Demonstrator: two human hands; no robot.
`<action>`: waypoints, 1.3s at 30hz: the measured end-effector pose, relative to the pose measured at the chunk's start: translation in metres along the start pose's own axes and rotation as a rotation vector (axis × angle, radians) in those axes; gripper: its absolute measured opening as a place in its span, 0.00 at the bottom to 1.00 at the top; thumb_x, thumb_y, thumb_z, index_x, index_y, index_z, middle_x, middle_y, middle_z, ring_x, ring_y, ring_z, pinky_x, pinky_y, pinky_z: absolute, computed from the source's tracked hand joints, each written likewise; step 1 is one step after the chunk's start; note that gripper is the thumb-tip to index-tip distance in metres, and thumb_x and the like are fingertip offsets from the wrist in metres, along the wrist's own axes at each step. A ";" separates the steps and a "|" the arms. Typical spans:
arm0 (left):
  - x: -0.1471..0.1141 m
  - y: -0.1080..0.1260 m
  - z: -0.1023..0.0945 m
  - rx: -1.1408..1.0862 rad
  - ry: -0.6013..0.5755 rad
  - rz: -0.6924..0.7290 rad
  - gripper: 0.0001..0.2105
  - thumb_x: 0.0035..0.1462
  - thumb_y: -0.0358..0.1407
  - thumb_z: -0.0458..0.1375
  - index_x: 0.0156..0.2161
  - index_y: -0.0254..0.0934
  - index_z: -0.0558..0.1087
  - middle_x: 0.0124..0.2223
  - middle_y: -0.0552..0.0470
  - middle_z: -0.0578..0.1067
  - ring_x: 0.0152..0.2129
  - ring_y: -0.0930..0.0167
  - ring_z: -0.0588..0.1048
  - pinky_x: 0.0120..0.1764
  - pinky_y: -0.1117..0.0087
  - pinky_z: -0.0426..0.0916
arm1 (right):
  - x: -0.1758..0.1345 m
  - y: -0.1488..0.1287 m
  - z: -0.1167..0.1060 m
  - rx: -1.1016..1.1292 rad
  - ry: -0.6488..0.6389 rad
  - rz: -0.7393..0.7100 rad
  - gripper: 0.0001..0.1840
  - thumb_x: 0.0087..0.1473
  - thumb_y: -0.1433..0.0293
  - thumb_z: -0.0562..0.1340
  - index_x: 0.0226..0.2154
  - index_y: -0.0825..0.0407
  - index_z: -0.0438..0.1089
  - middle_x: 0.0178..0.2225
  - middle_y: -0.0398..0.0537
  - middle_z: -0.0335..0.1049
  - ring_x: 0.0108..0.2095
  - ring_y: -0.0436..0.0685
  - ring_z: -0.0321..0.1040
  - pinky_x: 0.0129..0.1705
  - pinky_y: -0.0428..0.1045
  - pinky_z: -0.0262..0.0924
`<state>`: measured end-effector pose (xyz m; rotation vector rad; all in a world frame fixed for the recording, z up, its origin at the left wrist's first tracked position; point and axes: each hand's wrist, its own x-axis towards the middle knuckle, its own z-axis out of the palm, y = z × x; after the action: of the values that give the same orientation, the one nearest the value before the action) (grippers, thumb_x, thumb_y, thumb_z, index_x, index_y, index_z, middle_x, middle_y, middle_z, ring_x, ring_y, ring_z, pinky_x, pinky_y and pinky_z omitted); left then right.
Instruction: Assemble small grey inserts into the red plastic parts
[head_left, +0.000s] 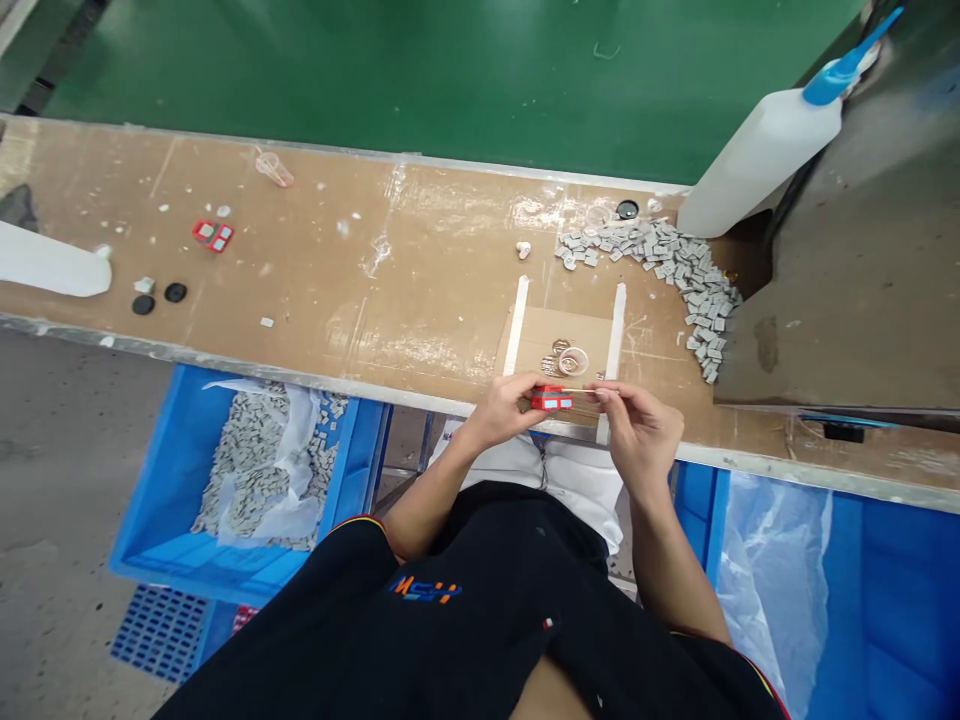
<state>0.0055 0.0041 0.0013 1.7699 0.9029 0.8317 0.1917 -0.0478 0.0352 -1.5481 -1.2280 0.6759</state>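
Near the table's front edge, my left hand [510, 408] is closed on a small red toy vehicle [551, 400] with pale window panels. My right hand [637, 430] pinches a thin stick [577, 390], whose far end reaches the top of the red vehicle. Just beyond my hands, a small clear cup [573, 361] sits beside a few shiny brownish marks on a cardboard sheet [570, 322]. Two white strips [517, 325] run along the sheet's sides. My fingers partly hide the vehicle and the stick.
Small grey pieces [686, 270] lie heaped at right, beside a white bottle with a blue nozzle [765, 160] and a metal housing [847, 270]. Another red vehicle [214, 235] lies far left. Below the table stands a blue crate [161, 500] holding many grey pieces.
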 end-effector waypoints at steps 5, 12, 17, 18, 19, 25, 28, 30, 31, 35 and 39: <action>0.000 0.000 0.000 0.013 -0.003 0.005 0.09 0.58 0.31 0.62 0.44 0.32 0.76 0.41 0.45 0.81 0.34 0.70 0.80 0.37 0.72 0.77 | -0.003 0.003 0.009 -0.033 -0.057 -0.036 0.13 0.60 0.58 0.63 0.33 0.48 0.79 0.32 0.47 0.81 0.30 0.57 0.76 0.35 0.52 0.70; 0.000 0.001 -0.001 0.049 -0.010 0.024 0.08 0.58 0.31 0.62 0.44 0.33 0.76 0.40 0.46 0.81 0.34 0.71 0.79 0.36 0.73 0.76 | 0.002 -0.009 0.011 -0.160 -0.060 -0.200 0.14 0.63 0.61 0.60 0.30 0.47 0.76 0.30 0.48 0.80 0.30 0.56 0.76 0.34 0.50 0.70; -0.001 -0.001 -0.001 0.052 -0.002 0.056 0.09 0.57 0.28 0.62 0.45 0.33 0.76 0.42 0.46 0.82 0.36 0.70 0.80 0.38 0.73 0.76 | 0.001 -0.010 0.011 -0.219 -0.079 -0.291 0.13 0.65 0.63 0.59 0.31 0.48 0.76 0.30 0.47 0.80 0.30 0.55 0.77 0.34 0.49 0.70; -0.001 -0.001 -0.001 0.046 0.002 0.057 0.10 0.57 0.28 0.62 0.45 0.33 0.76 0.43 0.45 0.82 0.37 0.70 0.80 0.38 0.73 0.76 | 0.002 -0.010 0.010 -0.221 -0.071 -0.306 0.13 0.65 0.63 0.60 0.32 0.49 0.76 0.30 0.47 0.80 0.30 0.55 0.77 0.34 0.48 0.70; -0.001 -0.002 -0.001 0.039 0.006 0.054 0.10 0.57 0.28 0.62 0.45 0.33 0.76 0.42 0.45 0.82 0.36 0.70 0.80 0.38 0.73 0.76 | 0.003 -0.009 0.008 -0.221 -0.055 -0.318 0.13 0.64 0.64 0.60 0.32 0.49 0.76 0.30 0.47 0.80 0.30 0.54 0.77 0.34 0.48 0.70; -0.001 -0.002 -0.001 -0.002 0.002 0.029 0.10 0.57 0.29 0.62 0.45 0.33 0.77 0.39 0.47 0.81 0.32 0.72 0.79 0.36 0.73 0.77 | 0.026 0.001 0.002 -0.233 0.094 -0.328 0.11 0.63 0.66 0.62 0.30 0.49 0.75 0.28 0.45 0.78 0.29 0.54 0.75 0.33 0.49 0.68; -0.001 -0.001 -0.001 -0.002 0.003 0.028 0.10 0.57 0.29 0.61 0.45 0.33 0.77 0.40 0.47 0.81 0.32 0.72 0.79 0.36 0.73 0.77 | 0.037 0.008 0.007 -0.264 -0.005 -0.362 0.12 0.64 0.65 0.60 0.30 0.50 0.75 0.31 0.48 0.76 0.32 0.55 0.73 0.34 0.50 0.68; -0.001 0.000 -0.002 0.004 0.007 0.027 0.10 0.56 0.28 0.61 0.44 0.33 0.77 0.40 0.47 0.81 0.33 0.72 0.79 0.36 0.73 0.76 | 0.044 0.011 0.008 -0.267 -0.112 -0.374 0.11 0.64 0.63 0.60 0.36 0.50 0.75 0.36 0.50 0.75 0.36 0.57 0.73 0.37 0.51 0.68; -0.001 0.000 -0.002 0.003 0.006 0.027 0.10 0.56 0.28 0.61 0.44 0.33 0.77 0.40 0.47 0.81 0.33 0.72 0.79 0.36 0.74 0.76 | 0.050 0.012 0.008 -0.264 -0.144 -0.373 0.11 0.64 0.62 0.59 0.39 0.50 0.74 0.38 0.51 0.75 0.38 0.58 0.73 0.38 0.52 0.69; -0.002 -0.002 -0.002 0.007 0.004 0.046 0.10 0.56 0.28 0.61 0.44 0.33 0.77 0.39 0.47 0.81 0.32 0.72 0.78 0.35 0.74 0.76 | 0.103 0.023 0.000 -0.342 -0.103 -0.341 0.11 0.65 0.66 0.55 0.44 0.50 0.72 0.41 0.53 0.73 0.40 0.59 0.72 0.42 0.54 0.68; -0.002 -0.003 -0.003 0.004 -0.005 0.056 0.09 0.57 0.29 0.61 0.44 0.33 0.77 0.38 0.47 0.80 0.32 0.72 0.78 0.35 0.73 0.76 | 0.183 0.047 0.004 -0.605 -0.220 -0.357 0.10 0.60 0.72 0.56 0.41 0.50 0.72 0.44 0.54 0.72 0.42 0.62 0.71 0.47 0.57 0.65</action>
<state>0.0012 0.0043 -0.0011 1.8069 0.8559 0.8617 0.2657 0.1252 0.0184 -1.6886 -1.9446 0.2470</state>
